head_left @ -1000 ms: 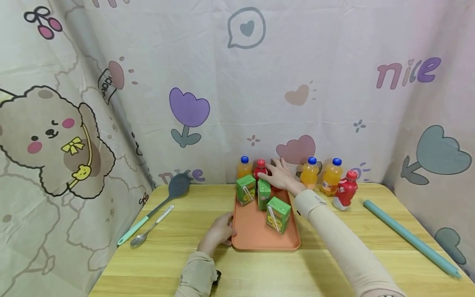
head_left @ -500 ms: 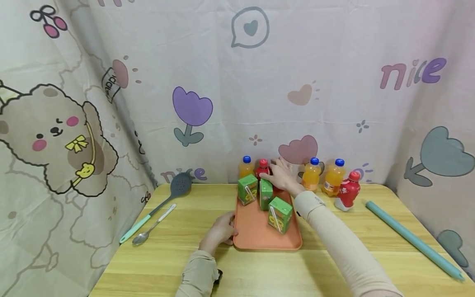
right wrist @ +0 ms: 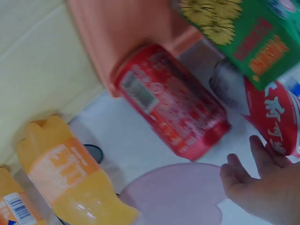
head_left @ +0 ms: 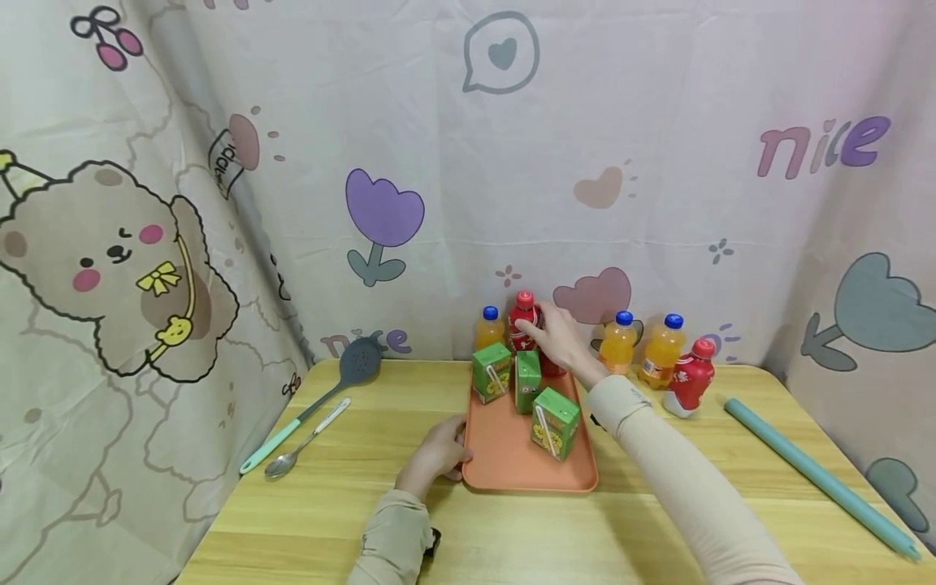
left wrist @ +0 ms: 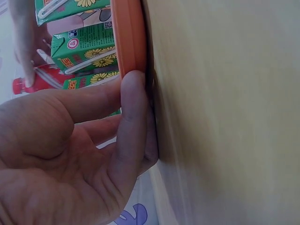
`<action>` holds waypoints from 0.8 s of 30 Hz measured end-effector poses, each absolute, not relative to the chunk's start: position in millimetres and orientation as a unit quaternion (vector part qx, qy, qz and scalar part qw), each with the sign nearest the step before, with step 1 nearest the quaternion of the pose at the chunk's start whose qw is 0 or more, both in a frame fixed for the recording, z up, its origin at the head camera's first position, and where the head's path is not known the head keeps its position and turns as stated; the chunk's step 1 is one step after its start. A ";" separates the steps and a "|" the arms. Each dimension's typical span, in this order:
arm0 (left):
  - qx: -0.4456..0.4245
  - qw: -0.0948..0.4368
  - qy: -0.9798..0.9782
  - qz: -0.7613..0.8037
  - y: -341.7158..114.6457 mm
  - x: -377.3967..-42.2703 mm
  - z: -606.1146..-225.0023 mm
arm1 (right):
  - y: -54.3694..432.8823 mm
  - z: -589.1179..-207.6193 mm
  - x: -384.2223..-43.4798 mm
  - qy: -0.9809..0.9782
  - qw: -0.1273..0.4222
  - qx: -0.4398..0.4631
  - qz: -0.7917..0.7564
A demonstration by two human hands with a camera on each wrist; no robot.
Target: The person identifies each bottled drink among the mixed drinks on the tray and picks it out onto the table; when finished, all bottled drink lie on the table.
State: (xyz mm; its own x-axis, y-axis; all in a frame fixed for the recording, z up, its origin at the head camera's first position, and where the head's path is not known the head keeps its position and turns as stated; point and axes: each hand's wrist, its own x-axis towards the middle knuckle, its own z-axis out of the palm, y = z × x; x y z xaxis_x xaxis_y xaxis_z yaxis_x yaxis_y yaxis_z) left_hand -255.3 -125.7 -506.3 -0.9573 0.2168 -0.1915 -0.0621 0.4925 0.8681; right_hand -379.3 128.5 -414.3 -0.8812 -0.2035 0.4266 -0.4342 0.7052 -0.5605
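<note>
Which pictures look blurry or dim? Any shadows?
Head: fairly sharp, a soft shadow on the pale wooden table beside the beige fabric right sleeve; left wrist: dimmer, sideways, the orange plastic tray running upright; right wrist: blurred, lettering smeared on the red cylindrical metal can.

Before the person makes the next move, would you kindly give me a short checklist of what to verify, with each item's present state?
1. Left hand on the tray: ok, it grips the left rim.
2. Right hand on the red bottle: ok, its thumb lies across it.
3. Red bottle upright: ok, cap up.
4. Firmness of that grip: cannot tell.
5. Juice boxes upright: ok, all three stand on the tray.
6. Table right of the tray clear: not ok, two orange bottles stand there.
</note>
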 end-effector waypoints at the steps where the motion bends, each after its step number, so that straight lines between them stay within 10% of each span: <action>1: 0.045 0.139 0.853 0.501 -125.4 -255.3 -506.2 | 128.9 -411.0 -377.6 -0.904 0.168 0.175 0.352; 24: 0.051 0.136 0.854 0.500 -123.4 -253.4 -505.5 | 152.3 -369.8 -320.1 -0.801 0.067 0.148 0.577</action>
